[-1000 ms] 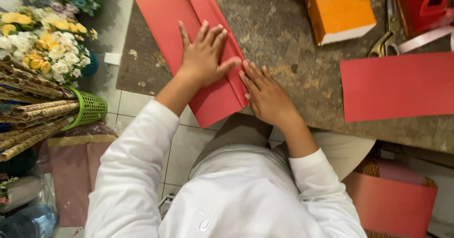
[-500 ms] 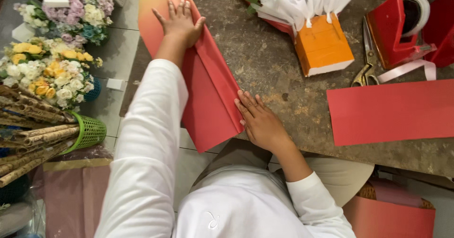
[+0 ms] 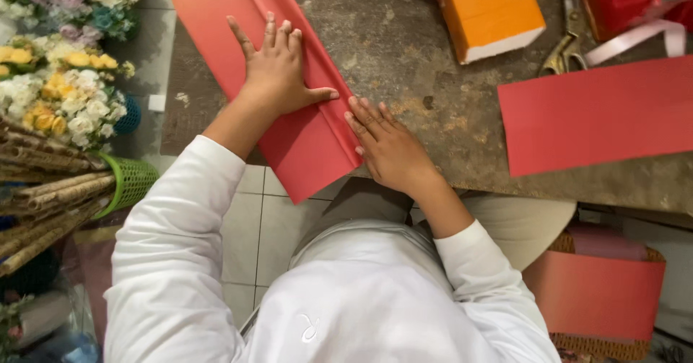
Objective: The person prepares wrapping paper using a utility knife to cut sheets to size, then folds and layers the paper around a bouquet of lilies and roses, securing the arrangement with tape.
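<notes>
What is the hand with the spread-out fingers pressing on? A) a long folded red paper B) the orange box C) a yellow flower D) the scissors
A: the left hand lies flat, fingers spread, on the long folded red paper that hangs over the table's edge, while the right hand rests at the paper's fold.

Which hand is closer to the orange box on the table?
Right. The right hand rests at the folded red paper's edge, below and left of the orange box. The left hand lies flat on the paper, farther left.
</notes>
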